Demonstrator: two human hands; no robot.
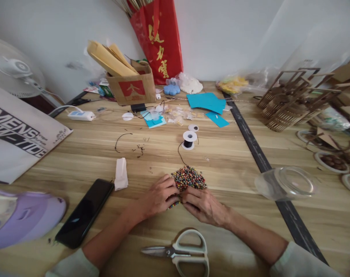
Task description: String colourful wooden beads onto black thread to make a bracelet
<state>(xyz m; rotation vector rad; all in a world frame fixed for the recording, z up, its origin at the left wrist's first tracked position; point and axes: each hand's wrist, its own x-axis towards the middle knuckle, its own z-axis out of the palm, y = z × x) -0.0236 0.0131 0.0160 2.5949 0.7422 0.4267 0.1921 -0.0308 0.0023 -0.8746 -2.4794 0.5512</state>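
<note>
On a wood-grained bench (229, 154), a dark phone (86, 211) and a white paper slip (121, 174) are seen at left. Next, the left hand (160, 194) is curled inward, its grip narrow; what is pinched cannot be told. Below it, scissors (170, 252) are laid crosswise, bounding the near side. A multicoloured bead pile (189, 177), without clear long axis, is touched at its near edge by both hands, neither clearly nearer. Its far edge is met by black cord (179, 152) from a spool (189, 140). The right hand (205, 206) is likewise curled, its hold hidden. Rightward, room is left before a clear container (287, 184).
</note>
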